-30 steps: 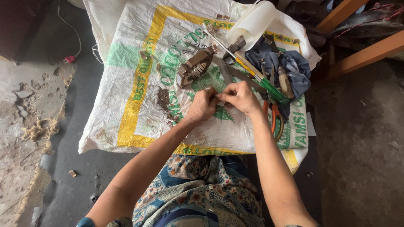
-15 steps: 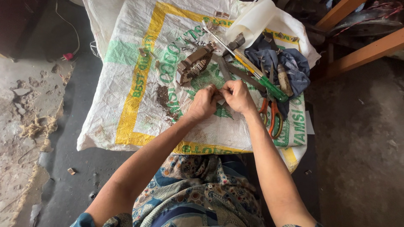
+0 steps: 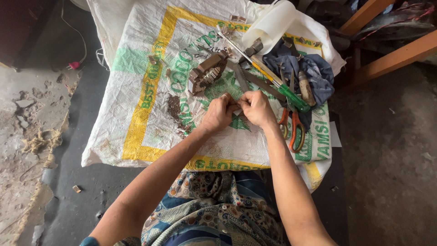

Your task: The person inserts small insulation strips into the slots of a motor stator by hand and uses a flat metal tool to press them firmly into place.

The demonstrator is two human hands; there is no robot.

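1. A woven sack [image 3: 136, 132] is covering the work surface and carrying every item.
2. A ribbed metal block [image 3: 207, 73] is lying near the sack's middle, looking heavy and stiff.
3. The left hand [image 3: 218, 113] and right hand [image 3: 257, 108] are pinching a small piece [image 3: 238, 105] together at the sack's centre; it is appearing light and thin, best held by its edges.

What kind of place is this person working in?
Probably a small, informal repair workshop. A woven sack serves as a work mat on a rough, dusty floor, with orange-handled scissors, a green-handled screwdriver and a metal wound part laid out by the hands.
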